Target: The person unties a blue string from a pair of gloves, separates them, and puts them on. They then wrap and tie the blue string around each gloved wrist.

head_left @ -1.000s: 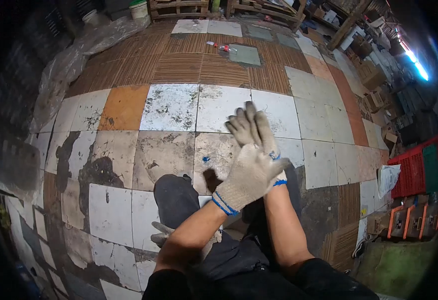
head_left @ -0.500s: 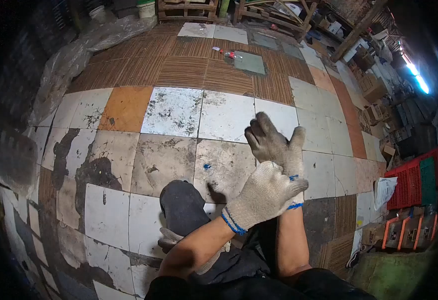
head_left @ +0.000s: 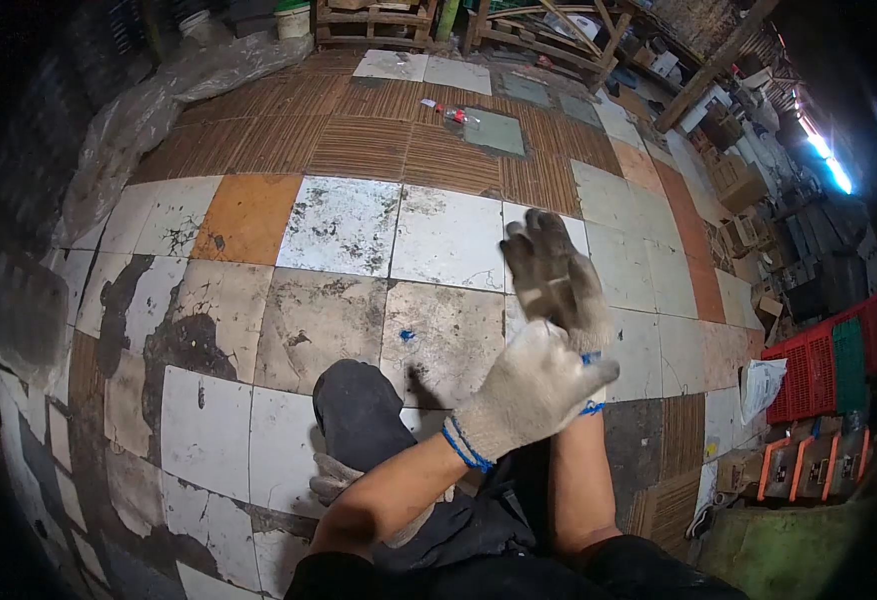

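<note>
My left hand (head_left: pixel 524 395), in a cream knit work glove with blue edging, is closed on the lower part of the glove on my right hand, at the wrist. My right hand (head_left: pixel 554 275) is held up in front with its fingers stretched out, its thumb partly hidden. The right glove's palm is darkly soiled, and its blue-edged cuff (head_left: pixel 591 407) shows beside my left thumb. Another greyish glove (head_left: pixel 334 478) lies by my dark-trousered knee (head_left: pixel 359 410), partly hidden behind my left forearm.
Worn, mismatched floor tiles (head_left: pixel 449 235) spread ahead, with a blue scrap (head_left: pixel 407 335) and a plastic bottle (head_left: pixel 454 114) on them. Crumpled plastic sheeting (head_left: pixel 124 130) lies at left. Red crates (head_left: pixel 804 385), orange-edged items (head_left: pixel 797 468) and cardboard boxes (head_left: pixel 739 185) stand at right.
My right hand has turned, showing more of its palm, and its fingers have shifted slightly. My left hand keeps hold at the right wrist. The view has shifted a little.
</note>
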Available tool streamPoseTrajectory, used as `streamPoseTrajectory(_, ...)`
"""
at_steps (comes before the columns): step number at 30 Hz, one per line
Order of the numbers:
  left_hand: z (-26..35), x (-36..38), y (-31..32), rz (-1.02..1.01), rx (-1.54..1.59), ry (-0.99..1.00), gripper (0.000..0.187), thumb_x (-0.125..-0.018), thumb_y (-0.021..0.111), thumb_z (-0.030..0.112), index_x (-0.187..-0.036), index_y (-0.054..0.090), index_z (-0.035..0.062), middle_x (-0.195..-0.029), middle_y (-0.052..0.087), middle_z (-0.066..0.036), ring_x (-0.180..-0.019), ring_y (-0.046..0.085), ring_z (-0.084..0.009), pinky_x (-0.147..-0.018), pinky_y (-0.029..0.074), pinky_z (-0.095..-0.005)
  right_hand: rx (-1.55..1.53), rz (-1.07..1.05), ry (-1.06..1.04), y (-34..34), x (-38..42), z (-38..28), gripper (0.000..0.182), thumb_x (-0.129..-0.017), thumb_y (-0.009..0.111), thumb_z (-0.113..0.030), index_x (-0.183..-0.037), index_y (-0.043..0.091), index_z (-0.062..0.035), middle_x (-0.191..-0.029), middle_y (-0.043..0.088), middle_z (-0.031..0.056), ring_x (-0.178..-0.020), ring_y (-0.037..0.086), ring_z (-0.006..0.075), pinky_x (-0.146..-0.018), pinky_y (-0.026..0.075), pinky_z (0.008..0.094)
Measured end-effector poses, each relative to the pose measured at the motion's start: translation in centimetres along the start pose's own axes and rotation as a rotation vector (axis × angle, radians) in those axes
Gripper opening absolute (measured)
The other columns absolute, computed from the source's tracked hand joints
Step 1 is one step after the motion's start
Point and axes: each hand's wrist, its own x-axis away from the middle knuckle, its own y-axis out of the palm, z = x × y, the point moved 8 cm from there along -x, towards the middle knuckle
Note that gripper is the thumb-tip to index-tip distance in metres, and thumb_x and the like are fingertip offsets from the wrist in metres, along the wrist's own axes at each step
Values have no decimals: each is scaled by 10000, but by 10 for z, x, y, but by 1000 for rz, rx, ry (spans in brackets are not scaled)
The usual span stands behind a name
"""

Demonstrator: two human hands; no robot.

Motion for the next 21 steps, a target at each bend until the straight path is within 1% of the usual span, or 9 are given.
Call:
streamPoseTrajectory(1, -3, -3, -4, 14, -11, -7, 372, -826, 809, 236, -1196, 786, 203, -807, 623, -78, -823, 625, -299, -767, 493, -443, -25, 12, -89, -1, 1, -5, 686, -1114, 583, -435, -1540, 479, 93, -1483, 587, 260, -1433, 555, 298, -1250, 434, 398)
streamPoseTrajectory(4, -18, -4, -11, 52, 73, -68, 346, -818, 804, 214, -1164, 795, 207, -793, 618, -68, -817, 630, -293, -782, 494, -439, -19, 327, 112, -25, -9, 5, 760, -1108, 530, -519, -1527, 466, 111, -1524, 541, 285, -1481, 492, 301, -1313, 347, 432)
streamPoseTrajectory(8, -21, -1, -17, 45, 43, -73, 340, -803, 795, 221, -1142, 805, 204, -788, 629, -75, -779, 614, -295, -765, 487, -446, -518, -209, 284, 15, -13, 21, 1012, -1030, 510, -728, -1592, 381, 103, -1608, 451, 260, -1554, 363, 285, -1367, 214, 434)
streamPoseTrajectory(12, -17, 0, -25, 27, -36, -74, 332, -785, 813, 223, -1115, 813, 184, -780, 628, -80, -756, 600, -301, -768, 499, -458, -432, -156, 181, 26, -23, 26, 1112, -956, 514, -833, -1667, 338, 3, -1731, 340, 165, -1617, 250, 320, -1379, 114, 440)
streamPoseTrajectory(15, -27, 17, -43, 338, 44, -27, 304, -775, 828, 184, -1076, 817, 141, -814, 657, -91, -775, 620, -301, -818, 519, -455, -133, -301, 60, 36, -31, 17, 881, -1062, 565, -605, -1664, 352, 2, -1747, 335, 153, -1639, 227, 307, -1375, 104, 400)
streamPoseTrajectory(16, -35, 22, -49, 345, -34, -70, 330, -784, 833, 179, -1107, 804, 118, -862, 679, -93, -816, 644, -304, -844, 528, -458, 141, -243, -137, 42, -36, 2, 747, -1053, 642, -484, -1609, 463, -18, -1696, 431, 166, -1585, 362, 345, -1358, 178, 399)
streamPoseTrajectory(17, -43, 28, -58, 352, -112, -110, 358, -792, 838, 173, -1138, 791, 95, -910, 701, -96, -858, 668, -306, -870, 537, -461, 885, -257, -572, 63, -23, -30, 707, -1041, 670, -448, -1582, 498, -26, -1678, 456, 168, -1557, 405, 370, -1344, 215, 416)
streamPoseTrajectory(20, -87, 57, -48, 528, -27, -449, 414, -881, 785, 172, -1288, 758, 101, -1044, 707, -105, -956, 688, -335, -911, 531, -501, 1696, -169, -941, 142, 7, -53, 744, -1029, 618, -533, -1618, 441, -114, -1710, 386, 132, -1609, 265, 375, -1345, 101, 516)
streamPoseTrajectory(21, -112, 75, -31, 608, 349, -607, 486, -936, 770, 184, -1400, 664, 81, -1186, 712, -114, -1076, 696, -313, -966, 548, -445, 1821, -161, -981, 159, 11, -50, 757, -1025, 601, -561, -1630, 422, -143, -1721, 363, 120, -1626, 218, 376, -1345, 63, 550)
